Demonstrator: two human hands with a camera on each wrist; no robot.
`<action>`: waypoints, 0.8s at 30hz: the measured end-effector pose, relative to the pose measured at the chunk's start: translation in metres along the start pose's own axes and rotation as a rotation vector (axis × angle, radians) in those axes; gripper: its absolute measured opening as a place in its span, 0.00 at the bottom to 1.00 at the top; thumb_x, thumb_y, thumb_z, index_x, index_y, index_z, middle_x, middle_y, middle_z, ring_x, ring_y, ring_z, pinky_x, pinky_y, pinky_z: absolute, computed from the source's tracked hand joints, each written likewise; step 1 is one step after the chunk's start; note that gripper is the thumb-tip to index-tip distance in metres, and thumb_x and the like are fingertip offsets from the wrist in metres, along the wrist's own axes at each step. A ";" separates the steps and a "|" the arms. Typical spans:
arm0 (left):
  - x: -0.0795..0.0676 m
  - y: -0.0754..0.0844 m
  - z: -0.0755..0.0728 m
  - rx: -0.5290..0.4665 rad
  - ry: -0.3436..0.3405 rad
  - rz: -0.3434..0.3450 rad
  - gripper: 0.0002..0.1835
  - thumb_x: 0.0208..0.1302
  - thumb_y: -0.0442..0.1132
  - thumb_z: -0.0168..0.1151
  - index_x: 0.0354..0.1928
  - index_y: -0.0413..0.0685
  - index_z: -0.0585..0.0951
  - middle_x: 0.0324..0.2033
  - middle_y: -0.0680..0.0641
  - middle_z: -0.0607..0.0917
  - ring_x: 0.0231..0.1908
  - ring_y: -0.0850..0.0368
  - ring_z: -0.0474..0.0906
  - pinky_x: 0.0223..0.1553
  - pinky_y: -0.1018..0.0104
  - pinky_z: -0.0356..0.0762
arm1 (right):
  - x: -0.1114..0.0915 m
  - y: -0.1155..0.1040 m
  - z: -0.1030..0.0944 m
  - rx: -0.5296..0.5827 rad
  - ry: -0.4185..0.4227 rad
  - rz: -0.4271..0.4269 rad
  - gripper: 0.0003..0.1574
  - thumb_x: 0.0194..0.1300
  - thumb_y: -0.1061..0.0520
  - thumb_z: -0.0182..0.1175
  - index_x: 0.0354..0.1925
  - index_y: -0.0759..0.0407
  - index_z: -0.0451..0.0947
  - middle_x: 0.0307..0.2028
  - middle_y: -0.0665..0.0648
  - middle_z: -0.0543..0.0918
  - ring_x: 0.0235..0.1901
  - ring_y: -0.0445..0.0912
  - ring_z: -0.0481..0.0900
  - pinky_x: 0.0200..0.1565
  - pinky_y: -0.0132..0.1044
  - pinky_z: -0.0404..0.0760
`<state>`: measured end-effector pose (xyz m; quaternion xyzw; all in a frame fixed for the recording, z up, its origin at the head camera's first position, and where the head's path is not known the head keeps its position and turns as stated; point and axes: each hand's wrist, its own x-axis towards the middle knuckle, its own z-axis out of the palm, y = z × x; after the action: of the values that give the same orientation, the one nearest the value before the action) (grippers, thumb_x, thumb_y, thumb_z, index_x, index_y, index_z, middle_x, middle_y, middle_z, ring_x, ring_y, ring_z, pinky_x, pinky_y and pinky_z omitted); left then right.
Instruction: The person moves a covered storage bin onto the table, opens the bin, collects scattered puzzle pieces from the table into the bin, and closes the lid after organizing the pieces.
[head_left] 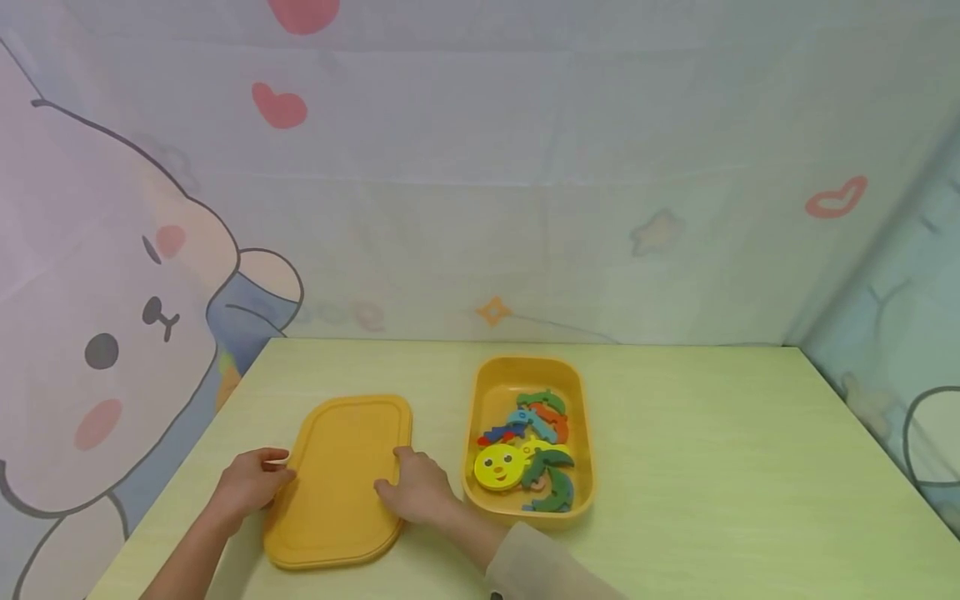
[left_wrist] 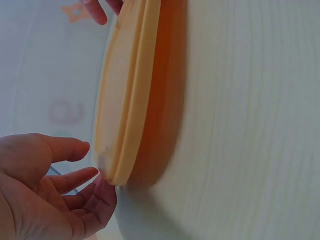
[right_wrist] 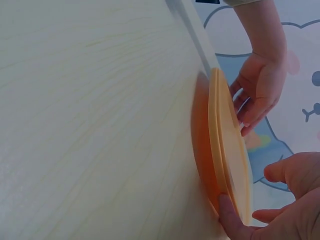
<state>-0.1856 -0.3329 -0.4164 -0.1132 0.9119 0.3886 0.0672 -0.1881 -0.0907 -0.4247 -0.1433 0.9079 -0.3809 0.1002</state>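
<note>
A flat yellow lid point(head_left: 337, 483) with rounded corners lies at the left of the table, a shaded orange-toned gap along its edge in both wrist views. My left hand point(head_left: 251, 483) is at its left edge, fingertips point(left_wrist: 106, 187) right at the rim and thumb raised apart from it. On the opposite edge, my right hand point(head_left: 422, 487) has a fingertip point(right_wrist: 227, 205) against the rim, with the thumb held off the lid. Neither hand is curled round it. Right of my right hand stands a yellow box point(head_left: 587, 467) holding several colourful flat pieces, including a yellow smiling face point(head_left: 499, 467).
The pale wood-grain table point(head_left: 735, 450) extends right of the box. Behind it hangs a printed cloth point(head_left: 480, 167) with hearts and a cartoon animal. My right forearm, in a light sleeve point(head_left: 543, 567), passes close to the box's near left corner.
</note>
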 end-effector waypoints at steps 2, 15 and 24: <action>0.000 -0.001 -0.001 -0.011 -0.002 -0.011 0.25 0.57 0.34 0.57 0.56 0.25 0.69 0.44 0.29 0.78 0.30 0.58 0.78 0.27 0.66 0.79 | 0.000 0.000 -0.001 0.008 -0.001 -0.001 0.32 0.59 0.50 0.58 0.57 0.66 0.68 0.49 0.65 0.78 0.51 0.57 0.75 0.52 0.47 0.75; 0.000 -0.007 -0.010 -0.044 0.004 -0.008 0.27 0.58 0.33 0.57 0.57 0.25 0.68 0.39 0.37 0.79 0.29 0.61 0.74 0.28 0.69 0.79 | 0.001 0.002 -0.003 0.057 0.011 -0.009 0.32 0.58 0.51 0.60 0.58 0.62 0.68 0.50 0.62 0.77 0.51 0.54 0.74 0.53 0.45 0.74; -0.001 -0.008 -0.019 -0.082 -0.011 0.004 0.28 0.59 0.35 0.58 0.59 0.25 0.65 0.39 0.38 0.80 0.30 0.62 0.76 0.31 0.66 0.81 | 0.007 -0.002 -0.010 0.138 0.056 0.000 0.32 0.59 0.52 0.59 0.60 0.60 0.67 0.53 0.58 0.76 0.53 0.51 0.74 0.56 0.44 0.73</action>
<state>-0.1829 -0.3513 -0.4086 -0.1118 0.8950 0.4265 0.0669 -0.1969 -0.0878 -0.4169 -0.1251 0.8819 -0.4465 0.0846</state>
